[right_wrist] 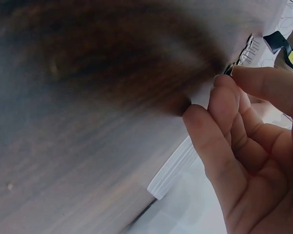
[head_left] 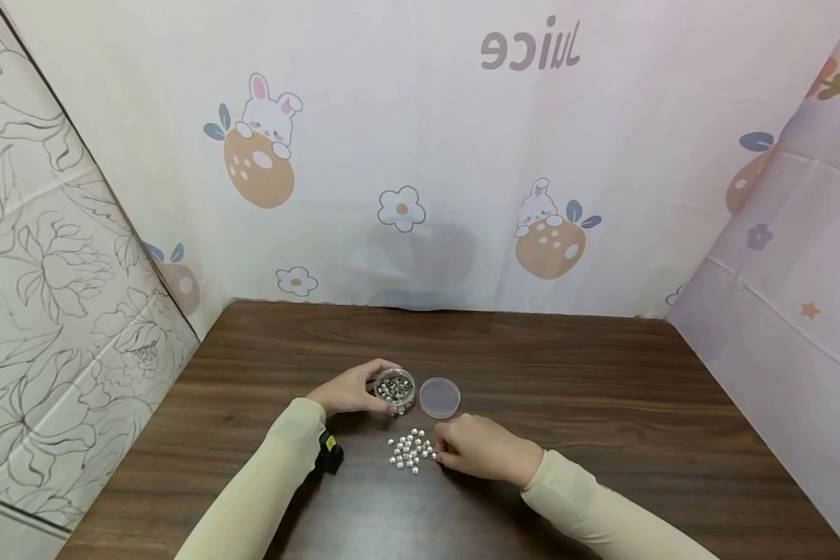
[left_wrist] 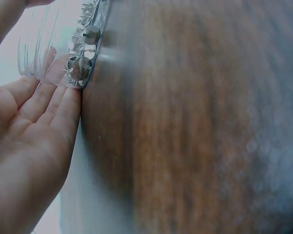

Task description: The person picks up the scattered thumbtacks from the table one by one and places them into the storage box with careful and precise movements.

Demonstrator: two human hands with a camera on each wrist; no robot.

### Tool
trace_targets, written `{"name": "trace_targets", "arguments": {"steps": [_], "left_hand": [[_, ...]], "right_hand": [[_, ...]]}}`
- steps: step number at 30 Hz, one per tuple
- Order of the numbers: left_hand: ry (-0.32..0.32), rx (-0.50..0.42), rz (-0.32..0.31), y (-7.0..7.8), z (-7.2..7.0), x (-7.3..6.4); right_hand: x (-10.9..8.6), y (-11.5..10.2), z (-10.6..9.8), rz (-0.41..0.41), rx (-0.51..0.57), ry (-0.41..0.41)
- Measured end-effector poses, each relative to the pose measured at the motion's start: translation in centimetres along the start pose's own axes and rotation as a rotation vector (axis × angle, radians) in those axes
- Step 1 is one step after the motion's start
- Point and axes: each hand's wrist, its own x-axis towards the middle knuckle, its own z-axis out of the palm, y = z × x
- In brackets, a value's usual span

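My left hand grips a small round clear plastic jar by its side, thumb and fingers curled about it. Silver thumbtacks fill part of the jar, which stands on the table with its mouth uncovered. Loose thumbtacks are spread in a small cluster in front of it, round heads down and pins up. At the cluster's right edge is my right hand. In the right wrist view its thumb and a finger pinch a thumbtack at the tabletop, partly hidden by the fingertips.
The jar's clear round lid lies flat just right of the jar, beyond my right hand. A dark wood table carries everything. Patterned cloth hangs along the back and both sides. A black strap device sits at my left wrist.
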Motion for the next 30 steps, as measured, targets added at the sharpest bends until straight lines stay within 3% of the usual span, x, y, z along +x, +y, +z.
{"name": "trace_targets", "arguments": {"steps": [13, 16, 23, 30], "left_hand": [[0.002, 0.003, -0.010, -0.3, 0.0, 0.2], [0.005, -0.004, -0.007, -0.1, 0.1, 0.1], [-0.005, -0.044, 0.005, 2.1, 0.2, -0.9], [-0.004, -0.026, 0.002, 1.8, 0.1, -0.7]], "right_hand": [[0.5, 1.2, -0.6, -0.022, 0.165, -0.068], [0.7, 1.5, -0.6, -0.025, 0.179, -0.046], [1.6, 1.9, -0.8, 0.020, 0.225, 0.049], [3.0, 1.7, -0.8, -0.009, 0.202, 0.158]]}}
